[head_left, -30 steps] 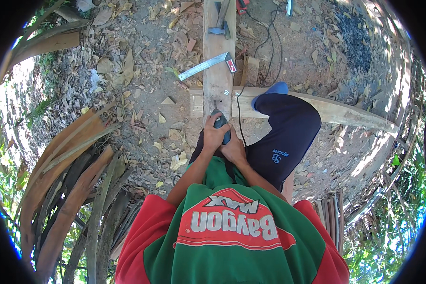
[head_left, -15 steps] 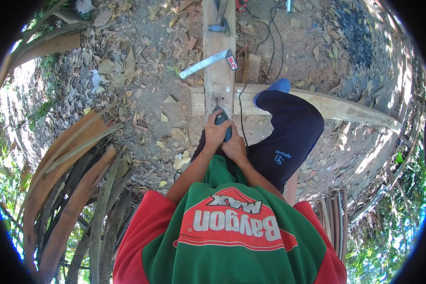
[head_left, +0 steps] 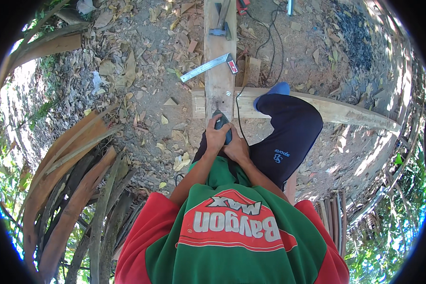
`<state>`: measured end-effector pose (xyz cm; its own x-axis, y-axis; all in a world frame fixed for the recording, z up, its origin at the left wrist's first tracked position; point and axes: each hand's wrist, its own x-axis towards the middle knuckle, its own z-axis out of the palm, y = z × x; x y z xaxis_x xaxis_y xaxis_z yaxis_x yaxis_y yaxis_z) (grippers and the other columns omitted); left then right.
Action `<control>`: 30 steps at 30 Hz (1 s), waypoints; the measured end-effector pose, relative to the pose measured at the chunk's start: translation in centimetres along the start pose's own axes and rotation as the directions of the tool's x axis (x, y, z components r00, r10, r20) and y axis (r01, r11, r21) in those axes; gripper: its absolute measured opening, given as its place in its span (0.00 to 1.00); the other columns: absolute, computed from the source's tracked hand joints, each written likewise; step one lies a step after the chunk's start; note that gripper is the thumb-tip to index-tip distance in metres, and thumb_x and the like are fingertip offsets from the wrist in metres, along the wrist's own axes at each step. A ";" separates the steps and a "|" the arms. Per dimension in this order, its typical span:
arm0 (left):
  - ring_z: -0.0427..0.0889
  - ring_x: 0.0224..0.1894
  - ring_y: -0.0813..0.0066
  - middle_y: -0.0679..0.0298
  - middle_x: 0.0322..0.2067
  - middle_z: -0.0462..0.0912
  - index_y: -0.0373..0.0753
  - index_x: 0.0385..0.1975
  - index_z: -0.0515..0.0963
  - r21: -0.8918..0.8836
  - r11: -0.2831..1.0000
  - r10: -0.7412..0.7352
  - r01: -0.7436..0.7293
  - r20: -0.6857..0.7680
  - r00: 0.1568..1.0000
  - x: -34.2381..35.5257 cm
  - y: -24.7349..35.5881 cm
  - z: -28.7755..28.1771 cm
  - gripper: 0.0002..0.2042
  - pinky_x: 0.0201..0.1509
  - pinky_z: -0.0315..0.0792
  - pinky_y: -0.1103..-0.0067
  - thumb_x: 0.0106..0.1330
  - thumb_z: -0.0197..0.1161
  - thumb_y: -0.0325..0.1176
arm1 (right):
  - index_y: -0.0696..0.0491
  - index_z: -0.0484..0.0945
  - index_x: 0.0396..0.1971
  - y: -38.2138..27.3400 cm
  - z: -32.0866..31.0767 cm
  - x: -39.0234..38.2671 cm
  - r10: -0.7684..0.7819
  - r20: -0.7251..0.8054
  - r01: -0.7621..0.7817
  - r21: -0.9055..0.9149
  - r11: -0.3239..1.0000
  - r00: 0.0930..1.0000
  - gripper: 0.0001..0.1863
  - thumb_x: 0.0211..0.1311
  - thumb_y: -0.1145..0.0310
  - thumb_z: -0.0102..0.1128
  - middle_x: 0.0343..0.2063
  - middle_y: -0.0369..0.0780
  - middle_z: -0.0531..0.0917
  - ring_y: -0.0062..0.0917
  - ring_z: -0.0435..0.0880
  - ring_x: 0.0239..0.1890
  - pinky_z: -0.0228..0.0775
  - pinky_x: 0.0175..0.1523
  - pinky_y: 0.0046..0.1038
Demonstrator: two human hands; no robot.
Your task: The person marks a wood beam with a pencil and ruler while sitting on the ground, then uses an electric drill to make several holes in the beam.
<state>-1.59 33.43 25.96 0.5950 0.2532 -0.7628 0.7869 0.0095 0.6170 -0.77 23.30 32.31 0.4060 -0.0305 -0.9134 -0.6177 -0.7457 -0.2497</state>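
My left hand point(head_left: 216, 134) is closed over the front of a dark teal drill-like power tool point(head_left: 220, 121). My right hand point(head_left: 236, 149) grips the same tool farther back, partly hidden behind it. The tool's tip points at a small dark spot on a long plank point(head_left: 219, 80) running away from me. On that plank lie a metal square with a red-labelled handle point(head_left: 206, 67) and, farther up, a hammer point(head_left: 219, 24) beside another dark tool. A black cord point(head_left: 239, 113) runs along the plank's right side.
A crosswise board point(head_left: 355, 115) lies beneath the long plank, with my blue-shod right foot point(head_left: 265, 97) on it. Curved bark-edged offcuts point(head_left: 71, 189) are piled at lower left. A red tool point(head_left: 243, 6) and looping cord lie at the top, on leaf-strewn dirt point(head_left: 156, 80).
The view has shifted slightly, the plank and tools sitting a little differently in the picture. Both hands keep their grip on the tool at nearly the same place.
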 end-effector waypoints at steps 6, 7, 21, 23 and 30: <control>0.81 0.46 0.69 0.57 0.45 0.82 0.36 0.58 0.74 -0.106 0.994 -0.014 0.021 0.065 0.998 0.4 -0.8 -0.5 0.27 0.52 0.75 0.74 0.59 0.69 0.39 | 0.39 0.53 0.72 0.2 0.0 0.6 -0.042 -0.007 0.042 0.020 0.999 0.999 0.51 0.45 0.55 0.69 0.41 0.56 0.84 0.52 0.84 0.45 0.76 0.49 0.44; 0.81 0.46 0.68 0.58 0.45 0.82 0.37 0.57 0.74 -0.363 0.922 -0.100 0.137 0.120 0.988 0.5 -1.0 -0.7 0.26 0.53 0.75 0.73 0.60 0.68 0.41 | 0.41 0.54 0.72 0.1 -0.1 0.6 -0.046 -0.004 0.046 0.023 0.999 0.999 0.51 0.44 0.55 0.69 0.43 0.56 0.84 0.52 0.83 0.46 0.75 0.49 0.43; 0.82 0.40 0.67 0.63 0.38 0.82 0.43 0.44 0.76 -0.479 0.525 -0.395 0.703 0.594 0.700 -0.3 1.0 -1.1 0.18 0.54 0.76 0.66 0.62 0.66 0.49 | 0.45 0.54 0.72 0.3 -2.3 -5.5 -0.091 -0.127 0.101 0.077 0.992 0.988 0.50 0.43 0.67 0.64 0.45 0.58 0.82 0.53 0.82 0.48 0.74 0.54 0.44; 0.81 0.40 0.67 0.65 0.38 0.82 0.44 0.43 0.76 -0.488 0.533 -0.366 0.691 0.603 0.709 -0.6 1.7 -0.4 0.18 0.54 0.75 0.66 0.61 0.67 0.49 | 0.47 0.55 0.72 0.4 -3.1 -5.9 -0.088 -0.136 0.099 0.075 0.992 0.987 0.50 0.43 0.67 0.63 0.47 0.58 0.81 0.52 0.82 0.50 0.74 0.56 0.43; 0.81 0.40 0.69 0.65 0.37 0.82 0.44 0.42 0.77 -0.501 0.550 -0.367 0.668 0.574 0.732 -0.7 -0.1 0.4 0.18 0.53 0.75 0.68 0.61 0.67 0.49 | 0.44 0.53 0.73 2.8 -1.8 -4.7 -0.116 -0.134 0.122 0.041 0.992 0.984 0.52 0.43 0.63 0.65 0.40 0.59 0.83 0.55 0.83 0.45 0.75 0.52 0.47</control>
<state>-2.08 32.88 26.38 0.2405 -0.3733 -0.8960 0.7486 0.6589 -0.0736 -3.20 20.15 36.47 0.5615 -0.0333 -0.8268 -0.5909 -0.7156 -0.3724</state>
